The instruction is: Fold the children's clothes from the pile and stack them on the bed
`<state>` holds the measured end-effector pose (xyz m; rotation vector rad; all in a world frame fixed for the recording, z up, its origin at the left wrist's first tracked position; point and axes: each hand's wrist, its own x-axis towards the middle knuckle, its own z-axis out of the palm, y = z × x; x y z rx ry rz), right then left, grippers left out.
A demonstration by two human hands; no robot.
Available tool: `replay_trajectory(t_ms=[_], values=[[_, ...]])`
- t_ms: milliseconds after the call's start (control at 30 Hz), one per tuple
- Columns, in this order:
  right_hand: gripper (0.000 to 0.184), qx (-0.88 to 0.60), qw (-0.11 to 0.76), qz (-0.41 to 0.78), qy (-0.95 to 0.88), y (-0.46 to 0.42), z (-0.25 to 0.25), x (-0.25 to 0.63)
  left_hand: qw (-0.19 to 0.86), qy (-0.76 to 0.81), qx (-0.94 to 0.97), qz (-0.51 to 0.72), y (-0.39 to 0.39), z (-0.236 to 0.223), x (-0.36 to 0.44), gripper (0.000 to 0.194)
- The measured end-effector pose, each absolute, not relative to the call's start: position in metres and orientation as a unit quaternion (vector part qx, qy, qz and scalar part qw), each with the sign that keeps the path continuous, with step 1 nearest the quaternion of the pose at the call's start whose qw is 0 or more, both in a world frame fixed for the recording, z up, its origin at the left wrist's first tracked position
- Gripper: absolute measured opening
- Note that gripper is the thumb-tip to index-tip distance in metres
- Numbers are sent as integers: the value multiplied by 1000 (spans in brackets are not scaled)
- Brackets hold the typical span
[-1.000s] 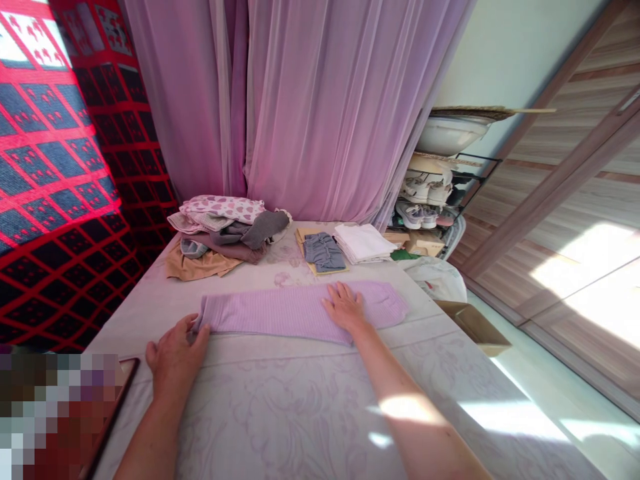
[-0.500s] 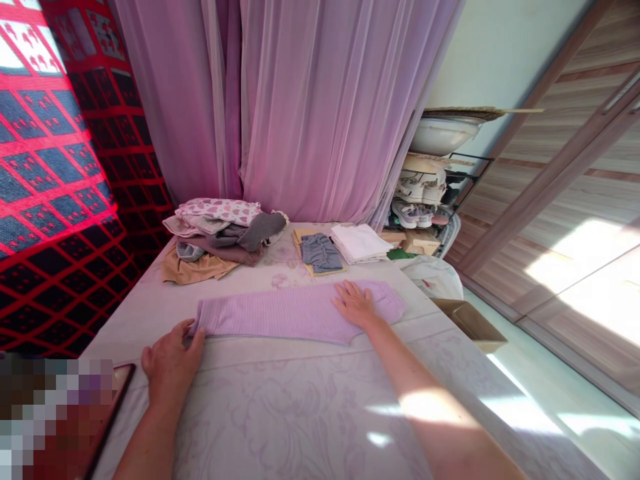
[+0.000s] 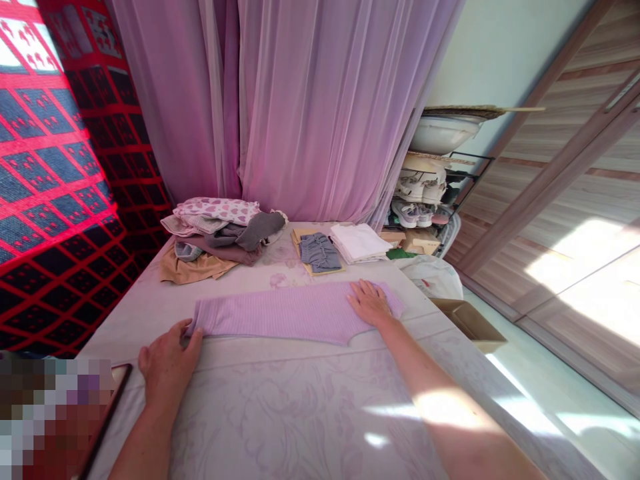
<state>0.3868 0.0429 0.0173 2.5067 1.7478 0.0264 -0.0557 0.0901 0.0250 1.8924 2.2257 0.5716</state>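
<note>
Some folding looks done, with grey shorts (image 3: 320, 252) and white cloths (image 3: 359, 243) stacked neatly; the loose pile (image 3: 220, 230) seems left. The lilac trousers (image 3: 275, 312) lie flat in front, right hand (image 3: 371, 304) spread on them, left hand (image 3: 169, 359) at their left end, its grip narrow, any pinch unclear.

There curled the bare left hand (image 3: 169, 359), while the bare right hand (image 3: 371, 304) lay flat, sunlit right forearm (image 3: 435, 390) stretched forward!
</note>
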Motion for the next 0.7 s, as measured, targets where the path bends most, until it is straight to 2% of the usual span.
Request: replay_trajectory(t_ms=[200, 433, 700], values=[[58, 812, 10, 21, 584, 27, 9, 367, 95, 743, 638, 180, 93, 23, -61, 48], [60, 814, 32, -32, 579, 24, 13, 365, 83, 744, 636, 189, 96, 17, -63, 46], [59, 816, 29, -25, 576, 16, 12, 360, 92, 737, 644, 183, 100, 10, -68, 49]])
